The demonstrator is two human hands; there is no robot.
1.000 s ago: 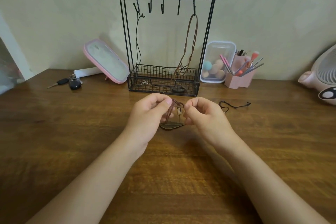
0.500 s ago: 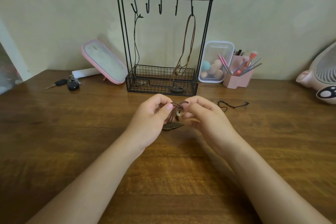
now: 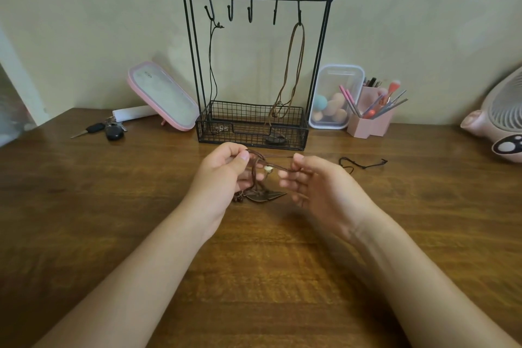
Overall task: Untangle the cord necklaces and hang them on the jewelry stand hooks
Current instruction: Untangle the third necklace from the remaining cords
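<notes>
A brown cord necklace (image 3: 272, 167) with a pale bead and a dark leaf pendant (image 3: 267, 195) stretches between my hands above the table. My left hand (image 3: 223, 175) pinches its looped end. My right hand (image 3: 316, 181) holds the other end across its curled fingers. Behind them stands the black wire jewelry stand (image 3: 254, 65) with several hooks. A thin black cord necklace (image 3: 212, 65) hangs from the leftmost hook, a brown cord necklace (image 3: 292, 70) from the rightmost. Another black cord (image 3: 363, 164) lies on the table to the right.
A pink-framed mirror (image 3: 162, 96) leans left of the stand, with car keys (image 3: 104, 130) beside it. A clear box of sponges (image 3: 334, 97) and a pink brush holder (image 3: 372, 116) sit to the right. A pink fan (image 3: 500, 121) is at the far right edge.
My hands have drawn apart, pulling the brown cord out between them. The right hand turned palm-up and moved right. The leaf pendant hangs lower between them.
</notes>
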